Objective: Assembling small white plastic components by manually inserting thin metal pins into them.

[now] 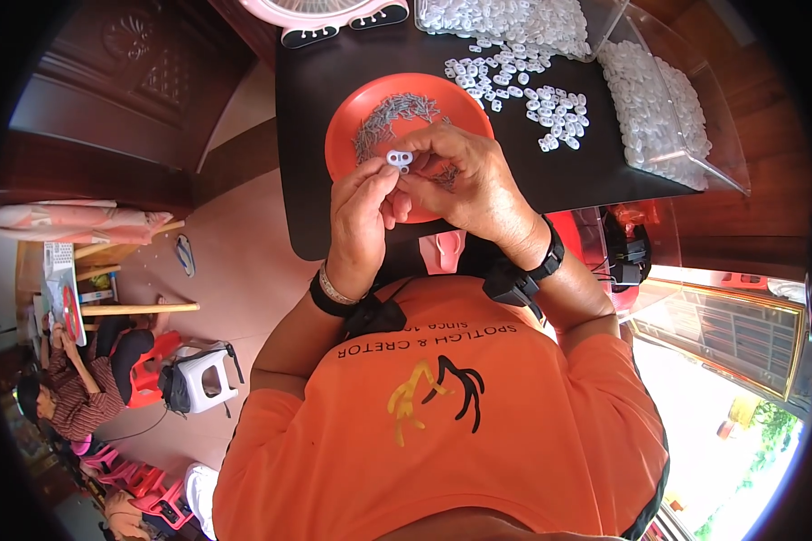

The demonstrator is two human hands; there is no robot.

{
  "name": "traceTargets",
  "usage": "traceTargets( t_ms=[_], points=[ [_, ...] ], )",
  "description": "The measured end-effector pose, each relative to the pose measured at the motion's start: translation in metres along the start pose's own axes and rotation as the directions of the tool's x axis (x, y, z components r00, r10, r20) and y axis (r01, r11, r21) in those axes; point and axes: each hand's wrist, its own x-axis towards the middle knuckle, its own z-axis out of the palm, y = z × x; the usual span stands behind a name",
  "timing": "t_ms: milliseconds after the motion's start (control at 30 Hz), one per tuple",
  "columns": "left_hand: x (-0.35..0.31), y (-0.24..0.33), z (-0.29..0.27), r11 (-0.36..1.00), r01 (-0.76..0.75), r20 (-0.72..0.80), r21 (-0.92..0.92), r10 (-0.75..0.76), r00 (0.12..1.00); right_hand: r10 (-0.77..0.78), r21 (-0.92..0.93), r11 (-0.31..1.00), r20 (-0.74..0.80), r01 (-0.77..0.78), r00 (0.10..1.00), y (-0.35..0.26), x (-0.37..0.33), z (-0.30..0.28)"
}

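Observation:
Above an orange-red round basin (338,117), my two hands meet around a small white plastic piece (399,159) with two round holes. The thumb and fingers of my left hand (359,212) pinch it from the lower left. My right hand (469,176) comes from the right, its fingertips closed at the piece's edge; whether they also hold something smaller is hidden. Inside the basin lie many thin grey pieces (408,106) that look like screws. Similar white two-holed pieces (558,115) are spread on the black table (311,99) beyond my right hand.
Clear boxes full of white pieces (659,117) stand at the table's right and far side. A pink fan base (343,20) is at the far edge. On the left, another person (86,383) sits near a white stool (209,379); a slipper (185,255) lies on the floor.

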Motion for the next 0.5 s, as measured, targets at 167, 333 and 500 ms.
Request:
traceTargets(
  t_ms=[167,333,500],
  points=[
    [0.0007,-0.0012,-0.0001,0.999,0.001,0.019,-0.038,0.0,1.0,-0.034,-0.034,0.999,0.017,0.034,0.999,-0.0007,0.0,-0.0019],
    [0.0005,0.0004,0.0006,0.998,-0.003,0.032,-0.068,0.005,0.999,-0.028,-0.02,0.999,0.029,0.028,0.999,-0.0011,-0.0011,-0.0036],
    [0.0004,0.0005,-0.001,1.0,-0.017,0.04,0.002,0.017,0.999,-0.056,-0.051,0.997,0.025,0.057,0.998,-0.0008,-0.0002,-0.0021]
  ],
)
